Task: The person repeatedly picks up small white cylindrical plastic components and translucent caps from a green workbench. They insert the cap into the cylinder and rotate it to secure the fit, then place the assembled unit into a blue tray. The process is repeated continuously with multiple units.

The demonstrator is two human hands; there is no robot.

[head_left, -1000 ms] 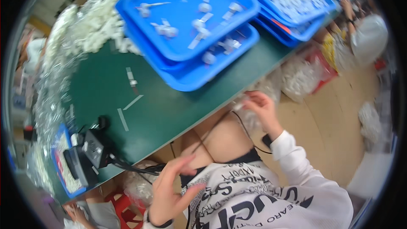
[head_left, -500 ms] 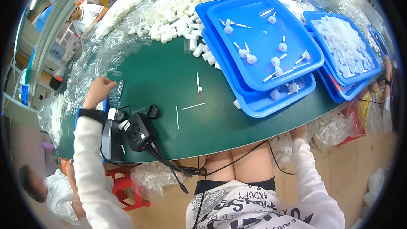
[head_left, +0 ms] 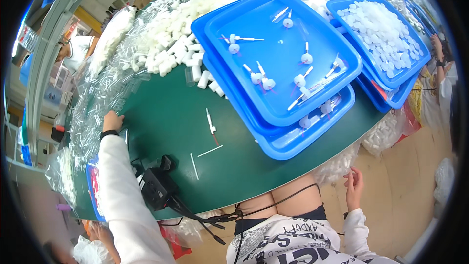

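My left hand [head_left: 113, 121] is at the left of the green table, by the heap of clear plastic tubes [head_left: 100, 99]. Its fingers curl closed; what they hold, if anything, is hidden. Below the table's front edge hangs my right hand [head_left: 354, 189], with nothing in it and its fingers loosely apart, near a plastic bag of white pieces [head_left: 339, 164]. Mid-table lies a slim white assembly [head_left: 211, 123] with a small collar and a red tip. Two thin white sticks lie below it, one slanted [head_left: 210, 150], the other nearly upright [head_left: 194, 166].
Stacked blue trays [head_left: 222, 76] hold white discs with sticks. Another blue tray [head_left: 419, 63] at right is heaped with white discs. White cylinders [head_left: 168, 51] pile up at the back. A black box [head_left: 159, 188] with cables sits at the front left edge. Other people are around the table.
The view has shifted, so the table's contents sit differently. My left hand has moved from beside the black box to the clear tubes. My right hand has come away from the table edge.
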